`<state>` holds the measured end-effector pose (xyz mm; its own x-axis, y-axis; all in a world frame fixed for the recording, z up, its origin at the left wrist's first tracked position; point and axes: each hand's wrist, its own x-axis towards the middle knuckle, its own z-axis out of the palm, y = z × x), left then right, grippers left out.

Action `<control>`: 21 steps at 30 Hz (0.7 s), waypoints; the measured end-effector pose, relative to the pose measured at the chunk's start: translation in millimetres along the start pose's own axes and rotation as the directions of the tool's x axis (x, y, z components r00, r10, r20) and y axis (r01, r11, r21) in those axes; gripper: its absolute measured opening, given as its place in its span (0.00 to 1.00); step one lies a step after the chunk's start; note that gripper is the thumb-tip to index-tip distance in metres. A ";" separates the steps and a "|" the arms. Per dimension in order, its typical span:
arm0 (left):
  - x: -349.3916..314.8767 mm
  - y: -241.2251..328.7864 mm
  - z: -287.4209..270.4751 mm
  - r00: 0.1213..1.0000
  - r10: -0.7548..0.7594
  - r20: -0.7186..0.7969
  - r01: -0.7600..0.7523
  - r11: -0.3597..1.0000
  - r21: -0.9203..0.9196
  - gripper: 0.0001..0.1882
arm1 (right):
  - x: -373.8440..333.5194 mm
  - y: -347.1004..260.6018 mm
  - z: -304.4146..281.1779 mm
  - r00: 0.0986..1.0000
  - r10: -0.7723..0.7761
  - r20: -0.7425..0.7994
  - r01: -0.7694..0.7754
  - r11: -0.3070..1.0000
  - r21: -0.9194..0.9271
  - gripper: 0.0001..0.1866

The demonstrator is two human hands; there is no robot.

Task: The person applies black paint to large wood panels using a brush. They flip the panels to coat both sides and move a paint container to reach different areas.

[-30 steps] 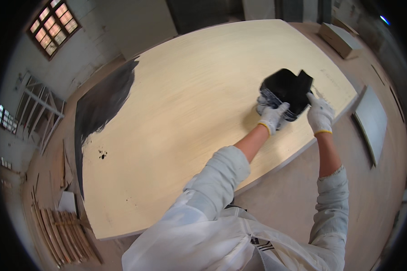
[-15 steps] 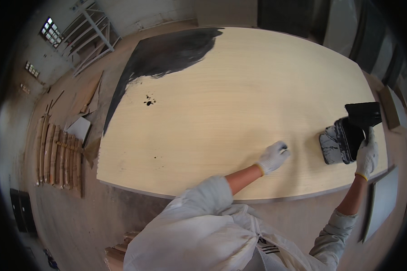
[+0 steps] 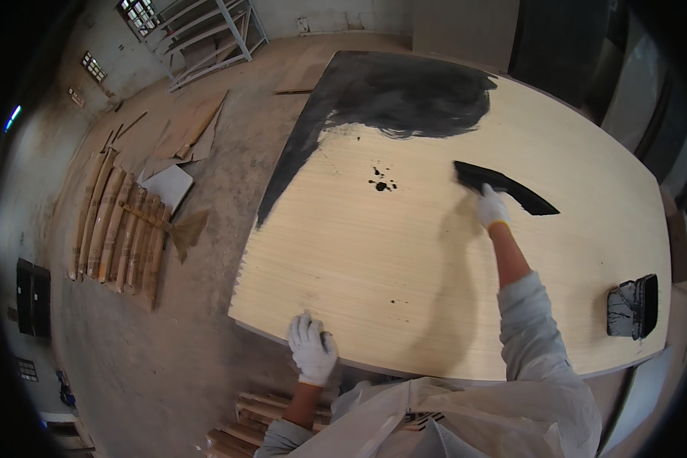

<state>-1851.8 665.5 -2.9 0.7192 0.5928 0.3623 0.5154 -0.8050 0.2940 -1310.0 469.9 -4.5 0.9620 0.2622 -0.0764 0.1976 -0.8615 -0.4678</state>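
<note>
My right hand (image 3: 493, 206), in a white glove, grips a wide black paintbrush (image 3: 525, 197) over the middle of a large pale wood panel (image 3: 404, 252). Whether its edge touches the surface I cannot tell. Black paint (image 3: 404, 91) covers the panel's far left corner, and a cluster of black drops (image 3: 382, 185) lies left of the brush. At the near left edge, my left hand (image 3: 311, 353), also gloved, rests on the panel with fingers stretched and nothing in it. A paint-smeared black bucket (image 3: 632, 307) stands on the panel at the near right.
Long wrapped bundles (image 3: 118, 221) lie on the floor at left beside a white board (image 3: 168, 185). A metal rack (image 3: 210, 38) stands by the far wall. Dark sheets (image 3: 561, 53) lean at the back right. Wooden pieces (image 3: 244, 427) sit below the near edge.
My right hand has carried the brush from the bucket leftward and farther out over the panel. My left hand has moved left to the panel's near edge. The view has shifted left.
</note>
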 end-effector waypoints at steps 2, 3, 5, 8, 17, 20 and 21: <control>8.1 -1.8 1.9 1.000 0.011 -0.023 -0.012 0.999 -0.031 0.16 | 14.3 -114.7 43.6 0.984 -0.093 0.151 0.093 0.996 0.010 0.25; 11.7 0.6 2.3 1.000 0.003 -0.016 -0.003 1.000 -0.031 0.16 | 14.1 -169.7 66.0 0.976 -0.130 0.174 0.120 0.991 0.064 0.23; 21.4 -0.4 -3.0 1.000 -0.004 -0.007 0.003 0.999 -0.038 0.15 | 6.5 -274.9 95.9 0.930 -0.161 0.331 0.168 0.986 0.007 0.20; 28.4 -17.9 -6.2 1.000 -0.005 0.027 0.008 0.996 -0.091 0.14 | -13.0 -367.9 134.0 0.918 -0.191 0.348 0.171 0.981 0.089 0.20; 38.1 -37.2 -0.2 0.998 -0.055 -0.041 0.053 0.997 -0.063 0.10 | 47.5 -195.0 56.4 0.972 -0.121 0.202 0.159 0.970 -0.182 0.22; 41.3 -30.6 4.8 0.998 0.002 -0.056 -0.006 0.997 -0.071 0.09 | 83.7 26.1 -18.1 0.991 -0.014 0.135 0.062 0.931 -0.358 0.25; 48.7 -25.0 11.5 0.997 0.056 -0.048 -0.062 0.989 -0.133 0.10 | 88.8 128.2 -69.0 0.971 -0.104 0.216 0.240 0.437 -0.867 0.27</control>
<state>-1824.3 714.3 -2.8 0.7240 0.5473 0.4199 0.4035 -0.8297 0.3857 -1186.3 352.7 -10.5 0.8727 0.4382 -0.2153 0.4802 -0.6907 0.5406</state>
